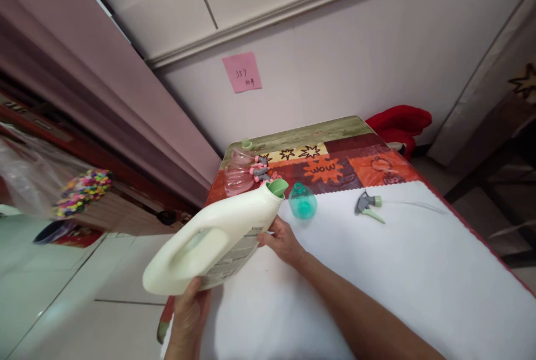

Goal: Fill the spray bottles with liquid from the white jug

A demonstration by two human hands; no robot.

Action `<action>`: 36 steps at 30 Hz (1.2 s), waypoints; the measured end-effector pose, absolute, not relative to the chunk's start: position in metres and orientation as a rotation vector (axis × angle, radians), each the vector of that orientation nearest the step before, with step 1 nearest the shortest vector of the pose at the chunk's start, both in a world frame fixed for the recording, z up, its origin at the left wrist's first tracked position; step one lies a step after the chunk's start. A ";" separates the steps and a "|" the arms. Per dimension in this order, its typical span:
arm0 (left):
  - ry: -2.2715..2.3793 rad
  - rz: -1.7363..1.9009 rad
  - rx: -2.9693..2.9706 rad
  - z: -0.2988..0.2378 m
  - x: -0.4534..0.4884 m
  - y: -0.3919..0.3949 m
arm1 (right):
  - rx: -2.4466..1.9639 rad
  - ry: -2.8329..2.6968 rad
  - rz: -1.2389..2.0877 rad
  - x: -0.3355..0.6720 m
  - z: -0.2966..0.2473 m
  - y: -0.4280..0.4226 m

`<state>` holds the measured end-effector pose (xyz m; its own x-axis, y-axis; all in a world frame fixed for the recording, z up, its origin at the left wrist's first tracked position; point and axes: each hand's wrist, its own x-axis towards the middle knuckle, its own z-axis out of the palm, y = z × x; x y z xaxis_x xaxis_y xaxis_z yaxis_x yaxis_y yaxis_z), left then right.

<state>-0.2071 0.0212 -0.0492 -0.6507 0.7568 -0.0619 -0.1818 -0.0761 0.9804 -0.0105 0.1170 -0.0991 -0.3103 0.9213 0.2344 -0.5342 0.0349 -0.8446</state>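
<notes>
A large cream detergent jug [218, 234] with a handle and a green pouring spout [277, 186] is held tilted above the table's left edge, spout toward a small teal spray bottle [302, 200] with no cap. My left hand [188, 315] grips the jug's base from below. My right hand [282, 240] holds the jug's side near its neck. A grey and green trigger sprayer head [368, 206] with a thin tube lies on the white cloth [397, 276], to the right of the teal bottle.
Pink clear spray bottles [240, 176] with pink and grey triggers lie at the table's far left, near a small green cap [247, 144]. A patterned orange cloth [347, 164] covers the far end. A pink note [242, 72] sticks on the wall; a red item [397, 123] sits behind the table.
</notes>
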 end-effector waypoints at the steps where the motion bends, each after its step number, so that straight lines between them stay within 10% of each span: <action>1: 1.529 1.811 0.660 -0.045 -0.206 0.023 | -0.504 -1.081 1.562 -0.010 -0.098 0.117; 36: 1.559 1.809 0.907 0.006 -0.197 0.040 | -0.544 -0.896 1.508 0.000 -0.090 0.124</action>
